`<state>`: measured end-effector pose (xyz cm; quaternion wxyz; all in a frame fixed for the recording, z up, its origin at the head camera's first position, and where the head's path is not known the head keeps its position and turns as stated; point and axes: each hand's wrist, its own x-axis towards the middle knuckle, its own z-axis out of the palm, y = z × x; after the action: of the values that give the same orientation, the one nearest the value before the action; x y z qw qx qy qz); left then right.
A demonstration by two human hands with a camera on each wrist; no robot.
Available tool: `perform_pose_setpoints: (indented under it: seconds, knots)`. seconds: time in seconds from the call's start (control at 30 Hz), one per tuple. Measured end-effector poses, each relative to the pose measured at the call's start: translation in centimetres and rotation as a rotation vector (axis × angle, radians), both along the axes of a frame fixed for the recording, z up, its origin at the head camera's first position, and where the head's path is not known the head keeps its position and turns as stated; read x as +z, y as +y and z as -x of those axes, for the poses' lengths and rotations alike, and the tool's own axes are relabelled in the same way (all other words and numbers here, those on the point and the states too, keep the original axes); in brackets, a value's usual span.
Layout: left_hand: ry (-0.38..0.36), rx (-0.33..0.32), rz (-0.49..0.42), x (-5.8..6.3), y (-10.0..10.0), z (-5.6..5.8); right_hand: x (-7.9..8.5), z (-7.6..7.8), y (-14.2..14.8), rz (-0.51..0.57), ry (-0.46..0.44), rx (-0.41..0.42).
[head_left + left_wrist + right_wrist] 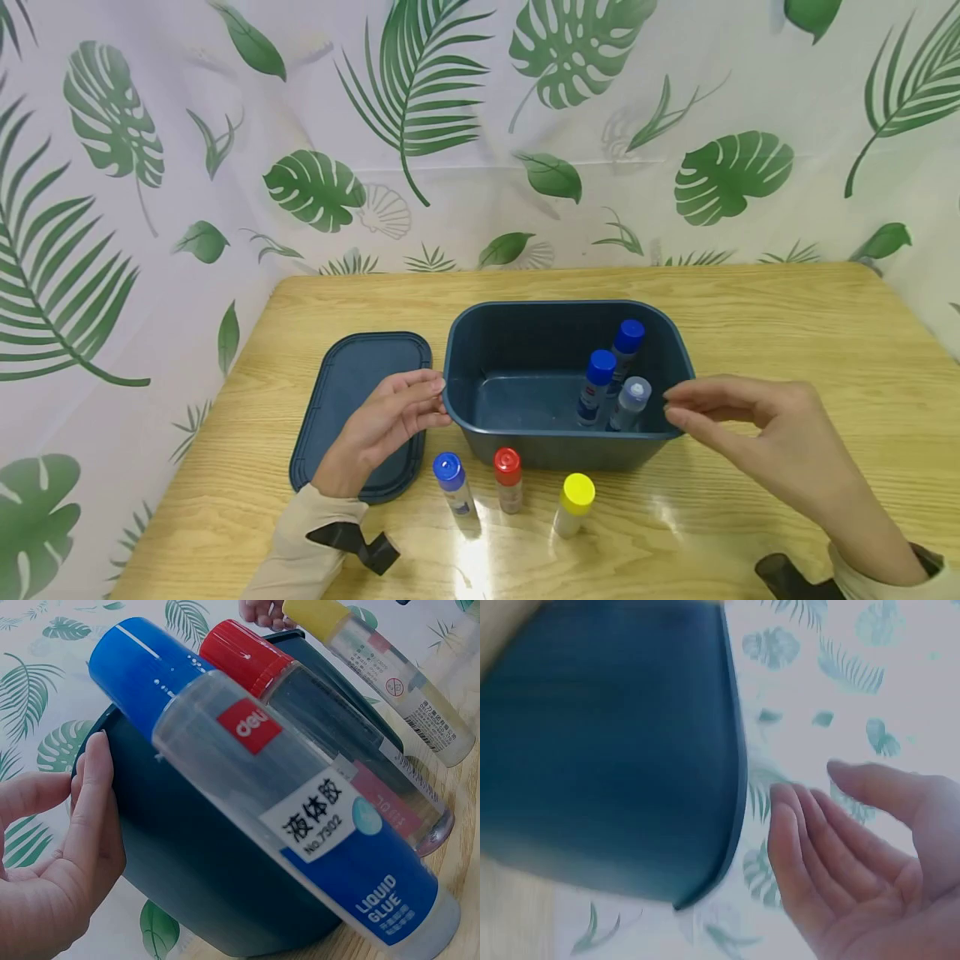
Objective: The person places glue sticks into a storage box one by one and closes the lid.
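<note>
My left hand (390, 417) pinches the left rim of a dark blue plastic bin (540, 450), thumb and fingertips together at the edge. Just off the bin's right rim, my right hand (765, 425) hovers with loosely bent fingers and nothing between them; the right wrist view shows a gap to the wall. Inside the bin's right half stand two blue-capped glue bottles (596, 387) and one bottle with a pale top (630, 403). In front of it stand a blue-capped liquid glue bottle (300, 825), a red-capped bottle (508, 479) and a yellow-capped bottle (574, 505).
A dark blue lid (360, 383) lies flat on the wooden table (750, 333), left of the bin and partly under my left hand. White cloth with green leaf prints (465, 208) hangs behind the table and along its sides.
</note>
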<state>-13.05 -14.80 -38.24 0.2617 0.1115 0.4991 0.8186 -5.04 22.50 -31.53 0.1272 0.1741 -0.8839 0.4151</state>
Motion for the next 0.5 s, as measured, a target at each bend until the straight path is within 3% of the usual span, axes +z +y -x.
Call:
perform_pose_setpoints:
  seconds: [0.13, 0.23, 0.33, 0.5]
  knots:
    - [0.003, 0.004, 0.005, 0.0, -0.1, -0.1, 0.0, 0.9, 1.9, -0.008, -0.115, -0.176]
    - [0.008, -0.001, 0.008, -0.1, -0.1, -0.1, -0.3, 1.7, 3.0, 0.013, -0.201, -0.221]
    - [0.007, -0.004, 0.002, -0.2, -0.1, -0.1, -0.9, 2.5, 3.8, 0.094, -0.296, -0.182]
    - [-0.011, -0.005, -0.012, -0.2, -0.1, 0.0, -2.6, 3.9, 5.3, 0.423, -0.477, 0.012]
